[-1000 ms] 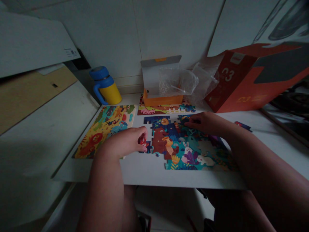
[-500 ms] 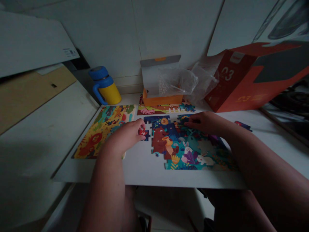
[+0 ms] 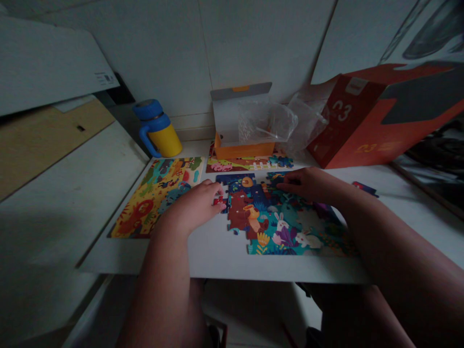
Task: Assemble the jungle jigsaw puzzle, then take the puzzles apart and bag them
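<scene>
My left hand (image 3: 197,200) has thumb and fingers around a small jigsaw piece (image 3: 220,201), dark blue with red on it. The piece lies at the left edge of a partly joined jigsaw puzzle (image 3: 259,212), beside the brown bear; whether it is locked in, I cannot tell. My right hand (image 3: 302,182) rests on the puzzle's upper part, its thumb stretched left over the dark pieces and a gap below the other fingers. No piece shows in it. My right forearm hides the puzzle's right side. White rabbits and flowers show along the lower part.
A yellow animal puzzle (image 3: 145,198) lies left, and another puzzle (image 3: 232,165) lies behind, partly under an open orange box (image 3: 244,151) with clear plastic bags (image 3: 282,123). A blue and yellow flask (image 3: 159,130), a large red box (image 3: 348,121) and a loose piece (image 3: 364,188) stand or lie around.
My left hand has moved slightly right with the piece, bringing it against the puzzle's left edge, and its fingers have loosened a little. My right hand has stayed put.
</scene>
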{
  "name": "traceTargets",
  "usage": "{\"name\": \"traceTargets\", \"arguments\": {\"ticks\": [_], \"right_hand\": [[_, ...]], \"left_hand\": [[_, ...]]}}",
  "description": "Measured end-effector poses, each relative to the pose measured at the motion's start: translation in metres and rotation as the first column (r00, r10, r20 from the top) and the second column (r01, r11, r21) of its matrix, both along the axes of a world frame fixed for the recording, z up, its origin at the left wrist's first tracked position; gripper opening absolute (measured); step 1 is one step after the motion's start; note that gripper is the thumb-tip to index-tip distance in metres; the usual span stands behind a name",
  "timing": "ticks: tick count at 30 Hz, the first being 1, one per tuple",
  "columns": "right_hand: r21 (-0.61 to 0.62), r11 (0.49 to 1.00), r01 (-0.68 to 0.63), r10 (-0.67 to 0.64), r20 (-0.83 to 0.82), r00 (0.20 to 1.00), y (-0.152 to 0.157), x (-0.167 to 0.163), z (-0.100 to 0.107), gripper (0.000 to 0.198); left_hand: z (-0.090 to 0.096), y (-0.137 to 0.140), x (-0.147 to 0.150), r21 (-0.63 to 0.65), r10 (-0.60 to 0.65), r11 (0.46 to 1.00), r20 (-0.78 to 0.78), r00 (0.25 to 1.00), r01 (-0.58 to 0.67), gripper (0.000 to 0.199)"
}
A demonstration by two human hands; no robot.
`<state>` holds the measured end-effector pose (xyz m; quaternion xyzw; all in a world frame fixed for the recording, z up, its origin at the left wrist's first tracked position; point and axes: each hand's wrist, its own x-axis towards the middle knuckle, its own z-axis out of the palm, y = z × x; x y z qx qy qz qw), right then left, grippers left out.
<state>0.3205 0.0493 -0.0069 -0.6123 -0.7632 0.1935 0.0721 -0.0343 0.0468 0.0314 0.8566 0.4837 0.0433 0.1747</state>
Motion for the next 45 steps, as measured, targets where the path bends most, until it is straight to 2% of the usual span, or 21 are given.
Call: {"name": "traceTargets", "arguments": {"ticks": [7,20,22,25,27,31,34,36,38,41,45], "right_hand": [[-0.015,1.000,0.001,-0.001,0.000,1.000,0.000,-0.001,0.000,0.053],[0.042,0.999,-0.022,0.021,0.020,1.000,0.000,-0.002,0.002,0.055],[0.029,1.000,-0.009,0.009,0.019,1.000,0.000,-0.003,0.003,0.055],[0.032,0.999,-0.012,0.011,0.019,1.000,-0.001,-0.003,0.003,0.055],[0.044,0.999,-0.018,0.017,0.020,1.000,-0.001,-0.003,0.003,0.056],[0.029,1.000,-0.012,0.012,0.020,1.000,-0.001,-0.004,0.004,0.056],[-0.003,1.000,0.004,-0.004,0.013,1.000,-0.001,-0.004,0.004,0.056],[0.019,1.000,-0.007,0.007,0.017,1.000,0.000,-0.003,0.002,0.055],[0.043,0.999,-0.013,0.012,0.026,1.000,0.000,-0.003,0.001,0.054],[0.008,1.000,0.020,-0.020,0.021,1.000,0.000,-0.002,-0.001,0.054],[0.009,1.000,0.023,-0.024,0.013,1.000,0.000,-0.001,-0.004,0.058]], "left_hand": [[-0.006,-0.003,0.009,0.109,-0.012,0.994,-0.038,0.999,0.016,0.013],[-0.009,0.001,0.012,0.119,-0.043,0.992,-0.051,0.998,0.049,0.006],[-0.008,0.006,0.005,0.134,-0.021,0.991,-0.030,0.999,0.025,0.016],[-0.005,0.015,-0.012,0.197,0.113,0.975,-0.040,0.993,-0.103,0.031],[-0.003,0.019,-0.024,0.220,0.182,0.962,-0.078,0.980,-0.161,0.034],[-0.004,0.021,-0.038,0.140,0.176,0.978,-0.166,0.970,-0.153,0.047],[-0.009,0.021,-0.040,0.111,0.171,0.982,-0.182,0.968,-0.152,0.059],[-0.011,0.021,-0.039,0.100,0.168,0.983,-0.185,0.968,-0.151,0.061],[-0.013,0.022,-0.038,0.097,0.169,0.983,-0.180,0.969,-0.154,0.060],[-0.015,0.024,-0.038,0.114,0.181,0.980,-0.154,0.971,-0.164,0.056],[-0.016,0.027,-0.041,0.125,0.196,0.975,-0.107,0.975,-0.183,0.042]]}}
